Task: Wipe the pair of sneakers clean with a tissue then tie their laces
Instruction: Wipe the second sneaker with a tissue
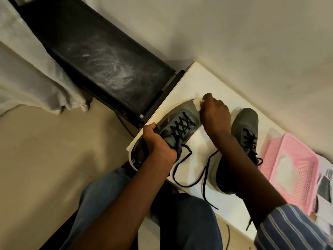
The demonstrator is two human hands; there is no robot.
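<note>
Left hand [157, 141] is gripping the heel end of a grey sneaker [177, 121], fingers curled over the collar, thumb wrapped on the outer side, holding it tilted on the white counter [201, 82] with the heel hanging past the counter's near-left edge. Right hand [215, 114] is curled around a white tissue [197, 103], pressing it against the toe of that sneaker; only a small bunch of tissue is showing past the fingers. Black laces [181, 126] on this sneaker are criss-crossing up the tongue, and the loose ends [189, 170] are trailing untied across the counter toward the person. Second grey sneaker [246, 123] is sitting upright on the counter just to the right, toe pointing away, its rear half hidden behind the right forearm, its dark laces loose too. Pink plastic basket [295, 163] is lying on the counter's right end, near the second sneaker, with something whitish inside, too blurred to tell what. Right forearm is wearing a blue striped sleeve [295, 230]; blue jeans [180, 219] are showing below the counter edge. Black dusty shelf [108, 58] is standing beside the counter's far-left corner, touching or nearly so, cannot tell which. Grey cloth [36, 78] is draping down at the left over a beige floor [45, 150].
</note>
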